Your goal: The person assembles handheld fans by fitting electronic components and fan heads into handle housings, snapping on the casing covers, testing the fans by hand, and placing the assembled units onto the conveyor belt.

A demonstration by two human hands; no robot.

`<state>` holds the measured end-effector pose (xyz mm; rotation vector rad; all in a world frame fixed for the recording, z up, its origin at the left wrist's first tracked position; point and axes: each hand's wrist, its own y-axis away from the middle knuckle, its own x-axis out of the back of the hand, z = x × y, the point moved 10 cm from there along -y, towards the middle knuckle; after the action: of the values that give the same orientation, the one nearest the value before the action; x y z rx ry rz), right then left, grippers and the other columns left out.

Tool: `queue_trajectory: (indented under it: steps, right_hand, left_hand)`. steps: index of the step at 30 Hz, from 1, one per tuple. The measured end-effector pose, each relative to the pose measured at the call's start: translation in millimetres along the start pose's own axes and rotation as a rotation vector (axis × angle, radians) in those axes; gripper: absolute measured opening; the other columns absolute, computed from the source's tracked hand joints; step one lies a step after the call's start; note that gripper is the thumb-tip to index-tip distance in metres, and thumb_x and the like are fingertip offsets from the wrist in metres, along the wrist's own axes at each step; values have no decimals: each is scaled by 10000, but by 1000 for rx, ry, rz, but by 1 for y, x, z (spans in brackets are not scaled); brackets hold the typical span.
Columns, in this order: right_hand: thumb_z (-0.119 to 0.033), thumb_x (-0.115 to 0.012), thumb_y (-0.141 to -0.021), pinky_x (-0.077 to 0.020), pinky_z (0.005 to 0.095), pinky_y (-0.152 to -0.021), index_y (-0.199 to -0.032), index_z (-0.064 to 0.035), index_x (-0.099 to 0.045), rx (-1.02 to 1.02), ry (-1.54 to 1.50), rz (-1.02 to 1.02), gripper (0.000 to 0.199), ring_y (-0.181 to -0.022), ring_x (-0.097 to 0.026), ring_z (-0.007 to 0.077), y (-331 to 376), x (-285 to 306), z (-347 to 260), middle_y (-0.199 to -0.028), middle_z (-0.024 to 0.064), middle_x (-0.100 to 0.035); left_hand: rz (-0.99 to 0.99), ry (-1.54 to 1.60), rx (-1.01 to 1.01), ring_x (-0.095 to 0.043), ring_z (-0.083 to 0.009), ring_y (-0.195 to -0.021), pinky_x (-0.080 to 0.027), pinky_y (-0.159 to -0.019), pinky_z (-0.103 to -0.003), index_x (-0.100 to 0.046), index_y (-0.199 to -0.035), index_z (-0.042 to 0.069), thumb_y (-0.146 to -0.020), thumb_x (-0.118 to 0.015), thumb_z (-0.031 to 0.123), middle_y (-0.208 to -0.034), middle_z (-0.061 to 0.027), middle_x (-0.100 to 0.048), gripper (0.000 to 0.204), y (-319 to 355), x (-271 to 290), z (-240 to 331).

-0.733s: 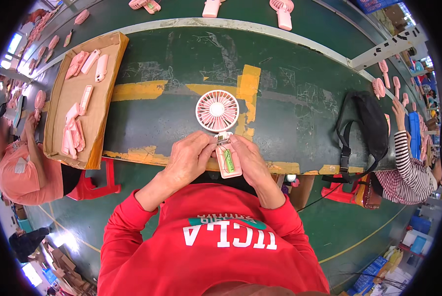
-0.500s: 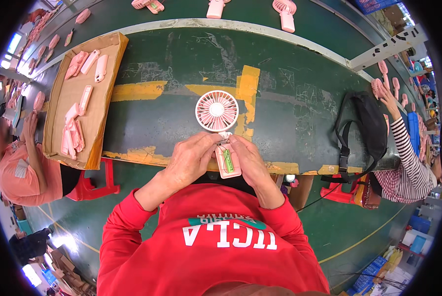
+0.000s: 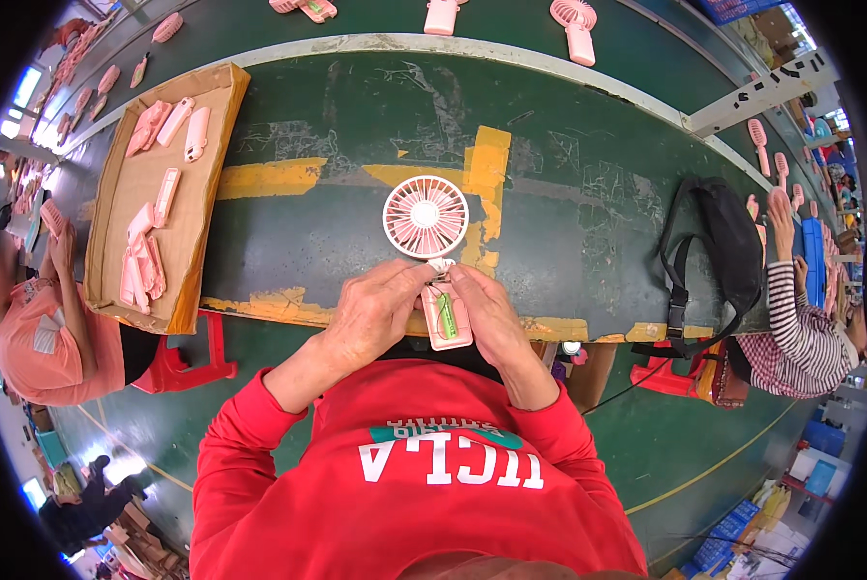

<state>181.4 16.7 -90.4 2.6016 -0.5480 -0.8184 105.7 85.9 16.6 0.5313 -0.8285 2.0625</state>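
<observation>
A small pink handheld fan [image 3: 426, 217] lies near the table's front edge, its round grille pointing away from me. Its handle [image 3: 464, 335] is uncovered and shows a green battery [image 3: 447, 317] with thin dark wire beside it. My left hand [image 3: 370, 307] pinches at the neck between grille and handle, thumb and forefinger closed on it. From the other side, my right hand [image 3: 492, 314] grips the top of the handle, its thumb by the neck. Fingertips cover part of the joint there.
On the left, a cardboard tray [image 3: 222, 145] holds several pink casing parts [image 3: 165, 198]. A black waist bag [image 3: 725, 256] lies at the table's right end. Beyond a pale rail [image 3: 511, 56], a green conveyor [image 3: 356, 21] carries pink fans. Co-workers sit at both sides.
Fans on the conveyor have shifted right. The left co-worker's fan has moved; the right co-worker's hand has come nearer and off the fans. My hands have barely moved.
</observation>
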Motion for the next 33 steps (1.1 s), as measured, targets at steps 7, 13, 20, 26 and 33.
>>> queue_trajectory:
  steps: [7,13,20,26,33]
  right_hand:
    - [-224,-406,-993,-494,220,-723,-1146,33,-519,-3,-5,14,320,-845,-591,89,0,0,1,-997,65,-609]
    - [-226,-405,-994,-497,220,-724,-1158,30,-513,-2,-25,3,323,-848,-594,90,1,-3,-2,-1002,66,-607]
    - [-236,-407,-994,-496,221,-729,-1177,31,-504,-4,-23,-4,338,-861,-593,93,-1,-1,1,-1009,66,-604]
    - [-241,-412,-992,-494,224,-736,-1181,34,-501,-5,1,-4,346,-865,-592,95,-1,-1,1,-1015,67,-604]
    - [-243,-413,-991,-493,225,-761,-1191,28,-498,7,32,-44,347,-890,-589,96,0,-1,1,-1033,63,-599]
  left_hand:
    - [-14,44,46,-606,-291,-674,-489,-583,-338,-603,-984,-38,-776,-596,-80,-821,-149,-605,213,-1,1,-4]
    - [-3,38,65,-615,-273,-674,-492,-585,-318,-607,-1004,-29,-782,-592,-86,-832,-148,-614,229,-1,3,-4]
    - [-1,68,88,-616,-270,-678,-493,-590,-319,-608,-1012,-25,-784,-588,-86,-845,-150,-616,236,0,0,-7]
    - [-22,-1,40,-611,-300,-708,-492,-605,-341,-611,-1015,-25,-762,-582,-89,-844,-150,-612,262,0,-2,-3]
    - [-40,-130,-44,-609,-325,-739,-513,-621,-375,-614,-998,-33,-692,-583,-82,-856,-145,-611,312,-1,-4,10]
